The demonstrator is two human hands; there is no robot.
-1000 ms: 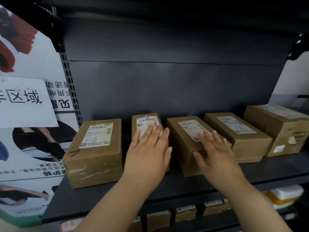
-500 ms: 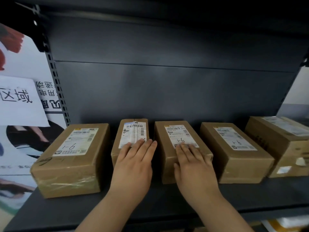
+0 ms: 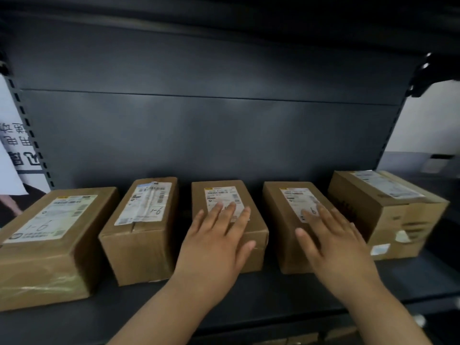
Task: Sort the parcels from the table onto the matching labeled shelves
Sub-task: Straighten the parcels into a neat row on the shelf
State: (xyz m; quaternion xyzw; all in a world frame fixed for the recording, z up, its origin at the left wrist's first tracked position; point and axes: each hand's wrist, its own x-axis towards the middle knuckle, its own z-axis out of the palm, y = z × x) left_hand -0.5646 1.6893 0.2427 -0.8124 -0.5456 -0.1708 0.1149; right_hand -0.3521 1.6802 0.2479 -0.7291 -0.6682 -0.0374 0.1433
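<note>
- Centrally, a dark grey metal shelf board (image 3: 249,300) is shown from above, with five brown cardboard parcels set on it in a row, each apart from its neighbours by a narrow gap.
- A left hand (image 3: 216,245) is laid flat on the top of the middle brown cardboard parcel (image 3: 257,257). Its fingers are held straight and slightly spread, and the thumb is stretched out along the front right edge. The lower part of that parcel's white shipping label is covered by the fingertips.
- A right hand (image 3: 336,247) is laid flat on the fourth brown cardboard parcel (image 3: 276,205). Its fingers are straight and fanned apart, nothing is gripped, and the near end of the white label is hidden by them.
- A wide brown parcel wrapped in clear tape (image 3: 49,245) is placed at the far left, turned slightly askew.
- A narrower brown parcel (image 3: 139,245) is placed just beside it. A handwritten mark of digits and a dash is seen on its label.
- A large, scuffed brown carton (image 3: 398,220) is set at the far right, angled away from the others.
- A plain dark grey back panel (image 3: 211,135) is seen behind the row, so the parcels are closed in at the rear.
- A slotted grey upright post (image 3: 27,135) is seen at the left, with a white poster printed with black characters (image 3: 12,150) beyond it.
- A black shelf bracket (image 3: 423,78) is seen at the upper right.
</note>
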